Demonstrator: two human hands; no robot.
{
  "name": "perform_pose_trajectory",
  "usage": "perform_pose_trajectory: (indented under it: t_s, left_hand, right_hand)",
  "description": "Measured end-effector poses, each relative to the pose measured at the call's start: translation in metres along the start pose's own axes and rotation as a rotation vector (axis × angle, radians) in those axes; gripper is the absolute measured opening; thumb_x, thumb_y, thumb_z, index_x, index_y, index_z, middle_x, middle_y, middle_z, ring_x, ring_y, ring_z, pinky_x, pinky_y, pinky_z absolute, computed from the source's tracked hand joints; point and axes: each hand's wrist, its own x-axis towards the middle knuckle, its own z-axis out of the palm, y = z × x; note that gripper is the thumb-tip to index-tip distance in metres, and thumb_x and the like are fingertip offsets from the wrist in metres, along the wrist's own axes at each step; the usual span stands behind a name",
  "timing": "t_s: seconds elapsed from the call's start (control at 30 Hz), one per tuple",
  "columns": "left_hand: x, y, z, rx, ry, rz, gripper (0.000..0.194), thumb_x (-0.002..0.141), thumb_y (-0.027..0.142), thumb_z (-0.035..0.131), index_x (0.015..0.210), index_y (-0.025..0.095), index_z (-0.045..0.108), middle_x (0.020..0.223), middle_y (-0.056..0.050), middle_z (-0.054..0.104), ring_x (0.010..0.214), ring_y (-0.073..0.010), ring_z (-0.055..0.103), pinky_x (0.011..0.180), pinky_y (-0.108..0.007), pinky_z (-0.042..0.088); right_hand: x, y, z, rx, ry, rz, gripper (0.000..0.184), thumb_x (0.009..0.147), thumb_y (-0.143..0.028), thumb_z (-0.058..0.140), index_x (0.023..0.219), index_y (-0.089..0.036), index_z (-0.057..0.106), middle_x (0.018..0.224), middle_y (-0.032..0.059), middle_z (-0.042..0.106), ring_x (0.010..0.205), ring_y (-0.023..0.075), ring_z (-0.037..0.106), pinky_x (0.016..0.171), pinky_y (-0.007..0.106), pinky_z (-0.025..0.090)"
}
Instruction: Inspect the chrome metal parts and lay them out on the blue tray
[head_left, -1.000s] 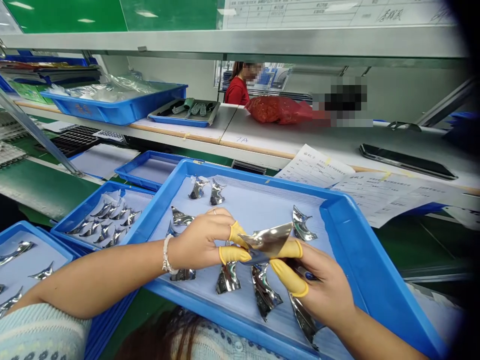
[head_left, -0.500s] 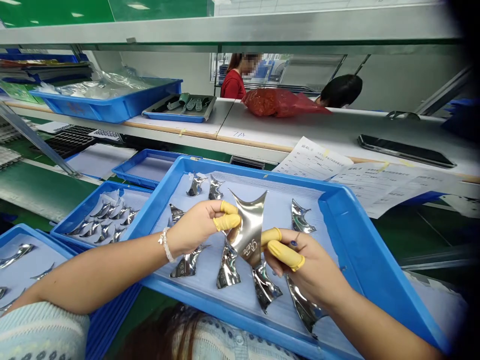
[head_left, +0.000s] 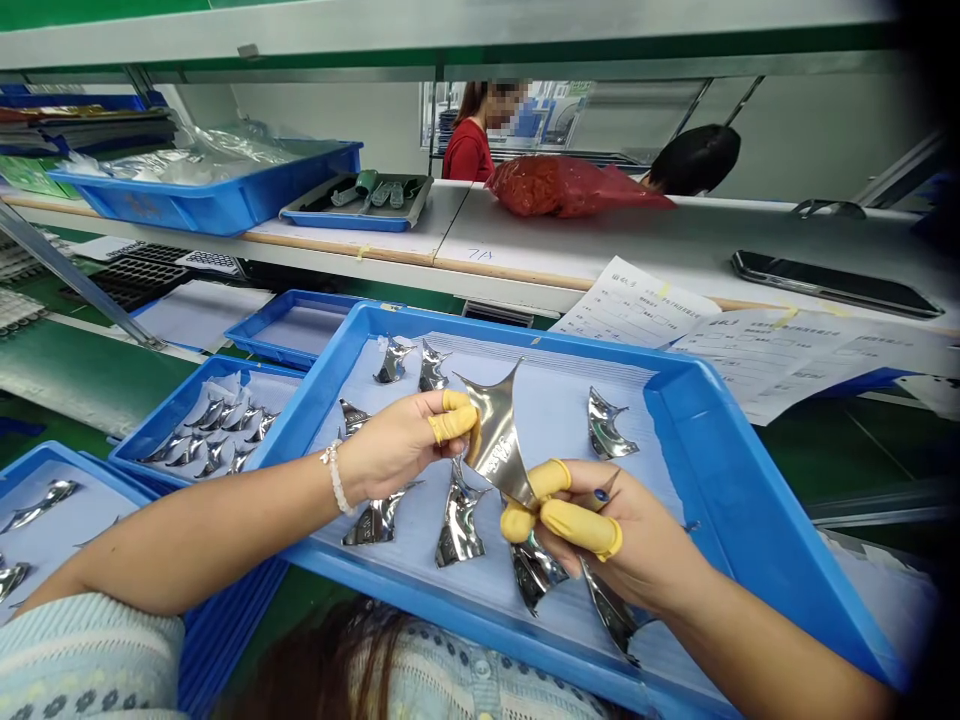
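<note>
Head view: fingers (head_left: 454, 424) of the left hand (head_left: 397, 450) and right hand (head_left: 615, 530) pinch a curved, mirror-bright metal piece (head_left: 496, 440).

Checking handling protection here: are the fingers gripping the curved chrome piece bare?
No, the left hand and right hand pinch the curved chrome piece with yellow finger cots.
</note>
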Motion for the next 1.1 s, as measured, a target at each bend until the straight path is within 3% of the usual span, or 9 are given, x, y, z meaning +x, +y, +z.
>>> perform_pose_trajectory:
  t_s: [0.1, 0.23, 0.37, 0.8, 1.1]
  left_hand:
    - [-0.0004, 0.0007, 0.0005, 0.010, 0.017, -0.002, 0.035, 0.066, 0.041, 0.076, 0.069, 0.013, 0.054, 0.063, 0.003, 0.051, 0.059, -0.0073, 0.044, 0.061, -0.022, 0.035]
    - [-0.0006, 0.0039, -0.0005, 0.001, 0.040, 0.038, 0.035, 0.067, 0.042, 0.074, 0.069, 0.013, 0.056, 0.064, 0.003, 0.052, 0.059, -0.0072, 0.043, 0.060, -0.023, 0.035]
    - [-0.0025, 0.0081, 0.0009, -0.020, 0.048, 0.106, 0.034, 0.063, 0.039, 0.078, 0.064, 0.012, 0.057, 0.060, 0.003, 0.052, 0.057, -0.0067, 0.043, 0.058, -0.023, 0.033]
    - [-0.0063, 0.0084, 0.0018, 0.024, 0.061, 0.132, 0.035, 0.057, 0.039, 0.081, 0.062, 0.012, 0.060, 0.059, 0.003, 0.053, 0.057, -0.0080, 0.045, 0.059, -0.025, 0.034]
    - [-0.0037, 0.0026, -0.0043, 0.134, -0.014, 0.201, 0.033, 0.066, 0.041, 0.076, 0.065, 0.013, 0.059, 0.061, 0.003, 0.054, 0.057, -0.0077, 0.047, 0.059, -0.024, 0.037]
  right_hand:
    - [-0.0005, 0.0005, -0.0013, -0.039, 0.013, 0.011, 0.032, 0.071, -0.046, 0.073, 0.077, -0.016, 0.065, 0.051, -0.0008, 0.056, 0.037, 0.0064, 0.036, 0.040, 0.022, 0.029]
    - [0.0008, 0.0018, -0.0029, -0.045, 0.038, 0.003, 0.030, 0.078, -0.046, 0.067, 0.081, -0.017, 0.060, 0.057, -0.0004, 0.058, 0.043, 0.0072, 0.036, 0.046, 0.023, 0.031]
    - [0.0037, 0.0029, -0.0038, -0.065, -0.003, 0.038, 0.030, 0.083, -0.047, 0.061, 0.085, -0.017, 0.056, 0.050, -0.0043, 0.050, 0.048, 0.0087, 0.036, 0.051, 0.024, 0.030]
    - [0.0056, 0.0011, -0.0034, -0.219, 0.016, 0.143, 0.041, 0.083, -0.056, 0.055, 0.092, -0.016, 0.056, 0.054, -0.0039, 0.047, 0.052, 0.0099, 0.033, 0.052, 0.025, 0.026]
    - [0.0064, 0.0028, -0.0057, -0.382, 0.004, 0.097, 0.026, 0.085, -0.043, 0.056, 0.087, -0.017, 0.059, 0.062, -0.0020, 0.050, 0.056, 0.0108, 0.041, 0.054, 0.024, 0.033]
